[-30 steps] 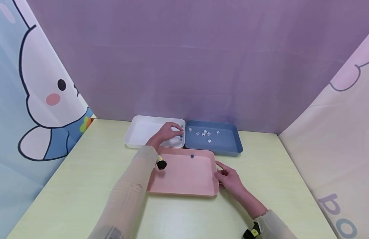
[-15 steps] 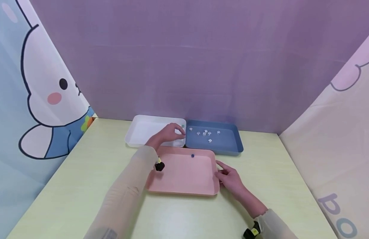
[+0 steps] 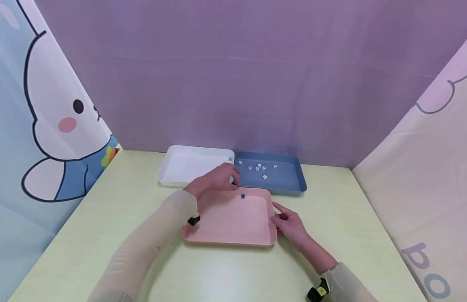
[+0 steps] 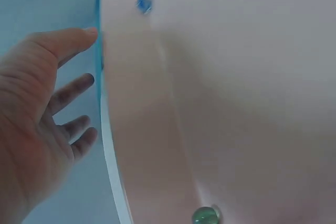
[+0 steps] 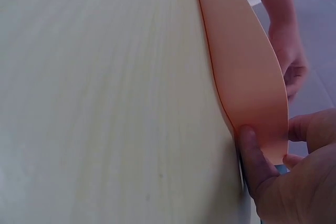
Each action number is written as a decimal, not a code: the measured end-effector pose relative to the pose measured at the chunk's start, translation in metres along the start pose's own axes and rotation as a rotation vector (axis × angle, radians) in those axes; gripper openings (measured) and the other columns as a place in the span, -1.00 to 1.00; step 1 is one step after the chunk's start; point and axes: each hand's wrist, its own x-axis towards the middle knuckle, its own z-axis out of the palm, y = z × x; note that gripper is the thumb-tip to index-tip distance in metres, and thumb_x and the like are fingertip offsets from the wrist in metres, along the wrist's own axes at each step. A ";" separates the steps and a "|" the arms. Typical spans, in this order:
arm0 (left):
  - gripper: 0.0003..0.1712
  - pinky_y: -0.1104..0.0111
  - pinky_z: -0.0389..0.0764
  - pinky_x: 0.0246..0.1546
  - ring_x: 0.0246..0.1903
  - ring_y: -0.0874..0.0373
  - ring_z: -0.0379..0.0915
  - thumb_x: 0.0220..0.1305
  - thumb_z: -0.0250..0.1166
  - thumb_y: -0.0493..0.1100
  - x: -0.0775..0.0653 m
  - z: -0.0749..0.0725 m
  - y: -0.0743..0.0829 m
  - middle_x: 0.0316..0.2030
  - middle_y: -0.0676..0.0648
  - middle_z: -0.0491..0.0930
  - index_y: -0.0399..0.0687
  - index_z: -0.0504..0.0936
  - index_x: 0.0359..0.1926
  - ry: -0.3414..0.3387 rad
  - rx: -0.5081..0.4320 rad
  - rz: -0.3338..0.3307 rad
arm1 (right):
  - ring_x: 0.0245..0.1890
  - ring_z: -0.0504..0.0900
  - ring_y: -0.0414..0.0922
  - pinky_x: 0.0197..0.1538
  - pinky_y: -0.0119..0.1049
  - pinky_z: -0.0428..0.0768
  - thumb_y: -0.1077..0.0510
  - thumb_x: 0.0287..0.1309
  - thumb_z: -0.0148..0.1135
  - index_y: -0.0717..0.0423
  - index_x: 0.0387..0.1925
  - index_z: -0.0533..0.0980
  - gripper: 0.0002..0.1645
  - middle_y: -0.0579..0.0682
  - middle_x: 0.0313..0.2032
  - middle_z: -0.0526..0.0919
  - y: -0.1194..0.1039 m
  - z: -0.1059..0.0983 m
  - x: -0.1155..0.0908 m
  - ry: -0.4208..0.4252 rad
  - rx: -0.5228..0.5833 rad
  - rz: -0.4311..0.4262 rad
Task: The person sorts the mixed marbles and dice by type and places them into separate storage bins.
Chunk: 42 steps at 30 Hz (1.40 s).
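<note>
My left hand (image 3: 219, 178) hangs over the near right corner of the white tray (image 3: 180, 167), thumb and index tips close together; whether a small piece sits between them I cannot tell. In the left wrist view a green bead (image 4: 205, 215) and a small shiny blue piece (image 4: 144, 4) lie along a tray wall, with the left thumb (image 4: 73, 40) beside the rim. My right hand (image 3: 291, 227) grips the right side of the pink tray (image 3: 233, 222), its thumb (image 5: 251, 150) against the outer wall. One dark blue bead (image 3: 243, 196) lies near the pink tray's far edge.
Behind the pink tray, right of the white one, stands a blue tray (image 3: 286, 180) with several small white dice (image 3: 264, 177). All three trays sit close together on a pale wooden table (image 3: 233, 272). A purple cloth (image 3: 233, 84) rises behind the table, with printed cloths at both sides.
My left hand has come from the white tray's right end toward me, to its near corner by the pink tray, thumb and index drawn closer. My right hand stays on the pink tray.
</note>
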 end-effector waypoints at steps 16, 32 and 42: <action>-0.87 -0.01 0.12 0.11 0.18 -0.06 -0.04 0.12 0.21 -0.16 0.008 0.015 0.035 0.09 -0.04 0.30 0.21 0.66 -0.42 -0.134 0.375 0.182 | -0.46 0.56 -0.03 -0.50 -0.18 0.57 0.25 0.04 0.17 -0.16 0.15 0.35 -0.41 0.14 -0.32 0.53 -0.001 0.000 0.001 -0.003 -0.011 0.001; -0.75 0.06 0.27 0.00 0.17 -0.07 0.04 0.17 0.12 -0.15 0.013 0.022 0.037 0.00 -0.02 0.37 0.23 0.65 -0.54 -0.139 0.663 0.278 | -0.47 0.55 -0.05 -0.50 -0.16 0.57 0.26 0.03 0.18 -0.10 0.16 0.34 -0.39 0.14 -0.32 0.55 -0.002 0.001 0.000 -0.011 0.010 -0.005; -0.85 0.06 0.14 0.11 0.16 -0.01 0.01 0.09 0.20 -0.10 0.007 0.016 0.034 0.07 -0.01 0.34 0.24 0.60 -0.55 -0.124 0.405 0.206 | -0.46 0.55 -0.01 -0.53 -0.20 0.56 0.27 0.03 0.17 -0.07 0.16 0.34 -0.40 0.18 -0.31 0.54 -0.004 0.000 -0.001 -0.014 0.006 -0.013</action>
